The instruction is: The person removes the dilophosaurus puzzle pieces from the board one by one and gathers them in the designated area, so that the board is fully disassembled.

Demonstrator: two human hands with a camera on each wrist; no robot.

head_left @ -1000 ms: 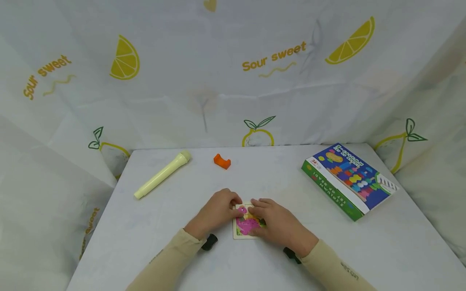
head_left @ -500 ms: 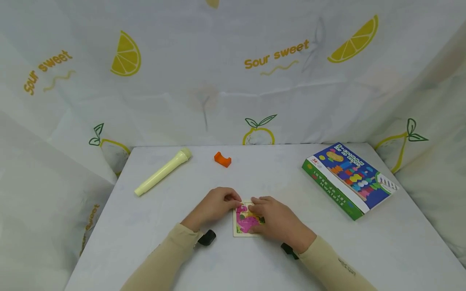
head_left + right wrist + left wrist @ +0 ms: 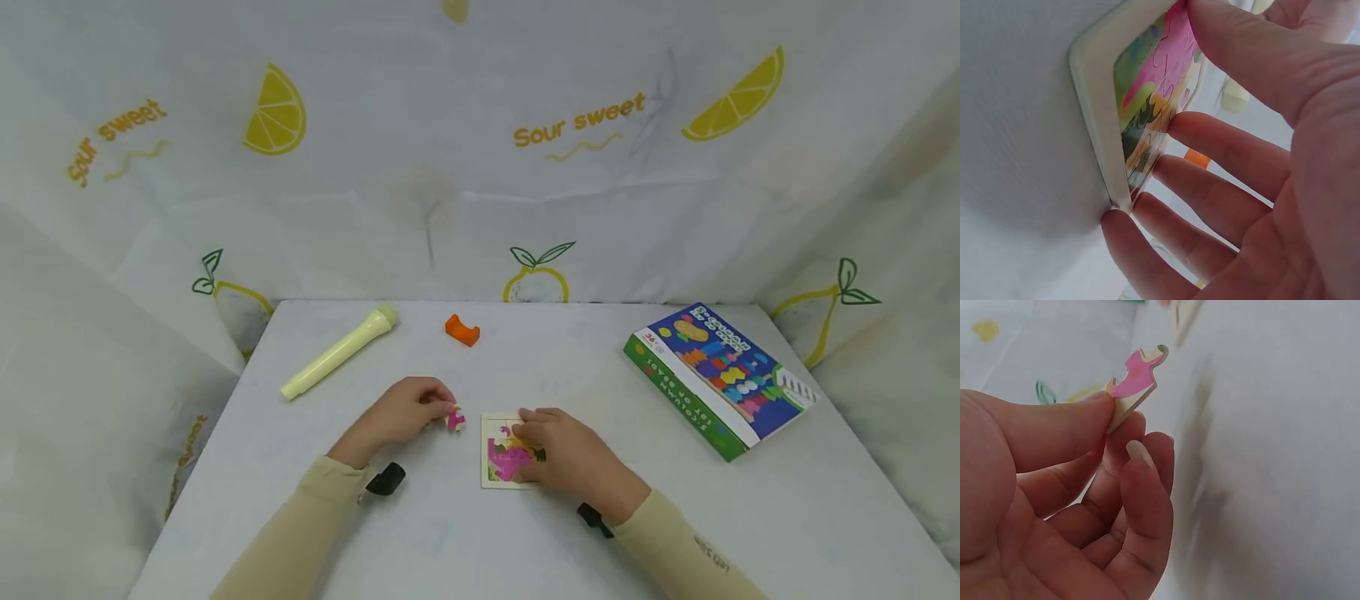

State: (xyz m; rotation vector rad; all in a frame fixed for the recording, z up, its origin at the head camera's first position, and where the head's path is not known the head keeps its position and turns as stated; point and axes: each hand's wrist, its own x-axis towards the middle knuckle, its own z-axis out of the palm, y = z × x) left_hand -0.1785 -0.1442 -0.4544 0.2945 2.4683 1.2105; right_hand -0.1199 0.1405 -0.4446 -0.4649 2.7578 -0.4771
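My left hand [image 3: 401,412] holds a small pink and cream jigsaw piece [image 3: 1138,376] between thumb and fingertips, held away from the board's left side. In the left wrist view the piece stands edge-up, its knobs pointing away from the palm. A square wooden jigsaw board [image 3: 485,471] with a pink dinosaur picture lies on the table, a pale patch showing at its upper left. Spread over the board's right part, my right hand [image 3: 573,454] presses on it. The right wrist view has the thumb on the pink pieces and the other fingertips along the picture and pale frame [image 3: 1092,106].
A pale yellow toy microphone [image 3: 337,354] lies at the back left of the white table [image 3: 450,542]. Behind the board sits an orange block [image 3: 462,331] with a curved notch. A blue and green bead-set box [image 3: 720,375] lies at the right.
My left hand has lifted the pink piece from the board's upper left and carried it to the left. The right hand has stayed on the board.
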